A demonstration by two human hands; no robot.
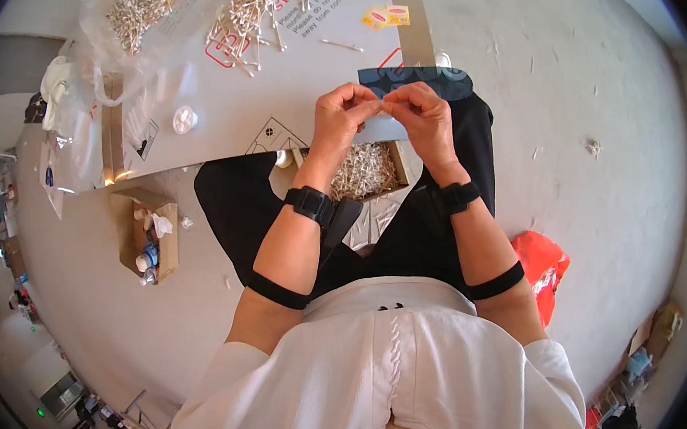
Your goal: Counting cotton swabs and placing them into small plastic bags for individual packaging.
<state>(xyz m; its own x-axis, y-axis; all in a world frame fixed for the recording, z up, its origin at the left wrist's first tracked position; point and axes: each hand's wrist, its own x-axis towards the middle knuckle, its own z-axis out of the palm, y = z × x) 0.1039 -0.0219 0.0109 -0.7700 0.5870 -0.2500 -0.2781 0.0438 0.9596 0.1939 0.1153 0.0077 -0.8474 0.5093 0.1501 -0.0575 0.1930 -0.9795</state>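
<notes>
Left hand (341, 111) and right hand (423, 121) meet fingertip to fingertip above the lap, each drawn into a thumb-and-finger pinch; tips touching or nearly so. Pale spot right where they meet; too small to tell if it's a clamped item, or which hand would own it. Anything pinched there has no readable long axis. Closest stock: heaped cotton swabs (362, 171) in an open carton (399, 160), sitting below the fingertips toward the body, between the two wrists. Left forearm overlaps the carton's left side in view, right wrist sits clear of its right edge, so left looks nearer. Swabs in there lie jumbled, no common axis. Next out: single loose swab (341, 46) on the table sheet (234, 109), ahead of the left hand and slightly left of the fingertips, long axis roughly sideways, so crosswise to the forearms; left hand nearer again. Yellow packets (386, 16) lie straight ahead of the fingertips, beyond that swab. White round tub (185, 120) is well off to the left of the left hand. Loose swab pile (251, 17) sits ahead-left, axes mixed; farther along that line, a clear plastic bag (97, 29) full of swabs.
</notes>
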